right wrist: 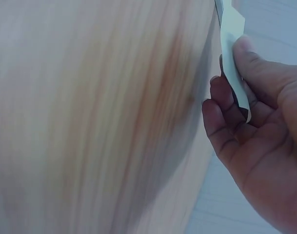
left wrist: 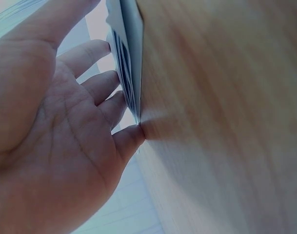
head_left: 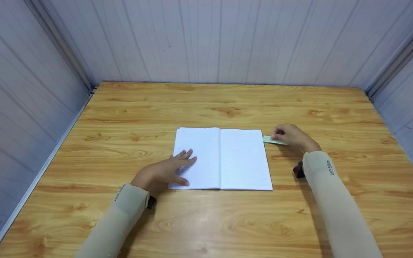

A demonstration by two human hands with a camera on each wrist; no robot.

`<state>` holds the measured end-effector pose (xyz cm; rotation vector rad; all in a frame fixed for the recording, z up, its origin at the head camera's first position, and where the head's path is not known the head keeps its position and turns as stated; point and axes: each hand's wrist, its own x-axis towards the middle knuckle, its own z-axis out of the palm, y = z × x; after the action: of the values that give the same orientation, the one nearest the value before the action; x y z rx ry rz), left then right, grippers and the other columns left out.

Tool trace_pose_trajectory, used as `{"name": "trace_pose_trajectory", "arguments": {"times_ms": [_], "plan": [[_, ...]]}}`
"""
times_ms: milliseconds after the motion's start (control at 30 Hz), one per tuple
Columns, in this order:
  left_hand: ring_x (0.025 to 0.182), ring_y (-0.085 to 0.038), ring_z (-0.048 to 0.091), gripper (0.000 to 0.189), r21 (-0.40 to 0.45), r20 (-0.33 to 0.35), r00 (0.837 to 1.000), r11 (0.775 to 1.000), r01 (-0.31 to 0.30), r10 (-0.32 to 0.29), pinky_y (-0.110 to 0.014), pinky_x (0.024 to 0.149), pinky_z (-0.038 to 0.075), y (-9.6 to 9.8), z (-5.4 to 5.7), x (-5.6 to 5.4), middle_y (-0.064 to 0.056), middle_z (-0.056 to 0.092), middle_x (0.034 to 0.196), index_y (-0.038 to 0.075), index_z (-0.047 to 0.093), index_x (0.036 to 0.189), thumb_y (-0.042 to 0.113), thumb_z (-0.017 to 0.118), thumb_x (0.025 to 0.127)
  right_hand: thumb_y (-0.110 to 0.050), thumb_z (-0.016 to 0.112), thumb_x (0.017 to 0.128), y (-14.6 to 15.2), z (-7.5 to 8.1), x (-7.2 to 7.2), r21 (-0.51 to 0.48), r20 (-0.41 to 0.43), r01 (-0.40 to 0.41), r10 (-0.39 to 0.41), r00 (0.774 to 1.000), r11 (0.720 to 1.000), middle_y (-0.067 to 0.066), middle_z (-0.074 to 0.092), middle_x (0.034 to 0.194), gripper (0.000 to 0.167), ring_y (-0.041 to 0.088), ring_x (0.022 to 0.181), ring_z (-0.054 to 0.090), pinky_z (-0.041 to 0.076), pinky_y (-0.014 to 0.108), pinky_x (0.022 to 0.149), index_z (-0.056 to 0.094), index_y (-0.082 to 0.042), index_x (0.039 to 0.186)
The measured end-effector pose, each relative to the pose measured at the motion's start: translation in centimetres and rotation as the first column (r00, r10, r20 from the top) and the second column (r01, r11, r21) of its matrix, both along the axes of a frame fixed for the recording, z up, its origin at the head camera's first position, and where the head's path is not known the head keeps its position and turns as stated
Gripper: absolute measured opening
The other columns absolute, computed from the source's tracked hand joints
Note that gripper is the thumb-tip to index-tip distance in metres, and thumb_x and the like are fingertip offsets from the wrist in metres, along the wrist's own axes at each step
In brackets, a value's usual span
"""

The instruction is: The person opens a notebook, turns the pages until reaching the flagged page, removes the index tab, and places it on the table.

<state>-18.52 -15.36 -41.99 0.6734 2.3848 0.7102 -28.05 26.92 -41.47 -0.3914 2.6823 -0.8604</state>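
An open notebook (head_left: 244, 159) with ruled white pages lies flat on the wooden table. My left hand (head_left: 170, 168) rests on its left page, fingers spread. From the side, the left wrist view shows the fingertips of that hand (left wrist: 75, 117) at the edge of the pages (left wrist: 124, 63). Beyond the notebook's right edge, my right hand (head_left: 292, 138) pinches a pale green strip of paper (head_left: 269, 139) between thumb and fingers. The strip's left end meets the page edge; whether it goes under the page I cannot tell. In the right wrist view the strip (right wrist: 231, 63) looks slightly bent.
The wooden table (head_left: 206, 222) extends around the notebook on all sides. Pale panelled walls (head_left: 206, 39) stand behind the table and at its left and right. A dark wrist strap piece (head_left: 299, 170) shows below the right sleeve.
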Motion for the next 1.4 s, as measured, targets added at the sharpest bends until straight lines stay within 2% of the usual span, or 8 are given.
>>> {"name": "trace_pose_trajectory", "arguments": {"times_ms": [267,667,1100,1400], "plan": [[0.150,-0.022,-0.009,0.082,-0.004,-0.004,1.000,1.000,-0.004,0.004,-0.048,0.120,-0.002,0.0,0.1,-0.1,0.001,-0.002,0.162,0.022,0.022,0.153,0.024,0.070,0.087,-0.015,0.052,0.099,1.0,0.5,0.1,0.021,0.002,-0.006,0.006,1.000,1.000,0.008,0.062,0.093,0.016,0.017,0.083,0.049,0.041,0.031,0.077,0.062,-0.003,0.095],[0.150,-0.021,-0.008,0.081,-0.009,-0.012,1.000,1.000,-0.009,0.009,-0.048,0.121,-0.002,0.0,0.0,-0.2,0.001,-0.001,0.162,0.023,0.022,0.152,0.025,0.070,0.087,-0.013,0.054,0.098,2.6,0.8,0.1,0.059,0.025,-0.059,0.057,0.998,0.997,0.011,0.064,0.096,0.018,0.019,0.085,0.050,0.042,0.034,0.078,0.065,0.000,0.098],[0.150,-0.022,-0.008,0.082,-0.003,-0.011,1.000,1.000,-0.003,0.003,-0.048,0.121,0.000,-0.1,-0.1,0.0,0.001,-0.001,0.162,0.022,0.022,0.153,0.025,0.071,0.087,-0.011,0.055,0.097,2.1,0.5,0.3,0.100,0.023,-0.042,0.040,0.999,0.994,0.010,0.066,0.094,0.014,0.018,0.084,0.053,0.045,0.032,0.078,0.065,-0.002,0.092],[0.150,-0.022,-0.007,0.082,-0.019,-0.021,1.000,1.000,0.002,-0.002,-0.047,0.121,0.000,-0.1,-0.2,0.0,0.001,0.000,0.162,0.022,0.022,0.153,0.026,0.071,0.087,-0.016,0.060,0.095,1.8,0.7,0.4,0.108,0.027,-0.037,0.034,0.999,0.994,0.009,0.064,0.092,0.015,0.019,0.083,0.052,0.044,0.032,0.075,0.065,-0.002,0.094]]}}
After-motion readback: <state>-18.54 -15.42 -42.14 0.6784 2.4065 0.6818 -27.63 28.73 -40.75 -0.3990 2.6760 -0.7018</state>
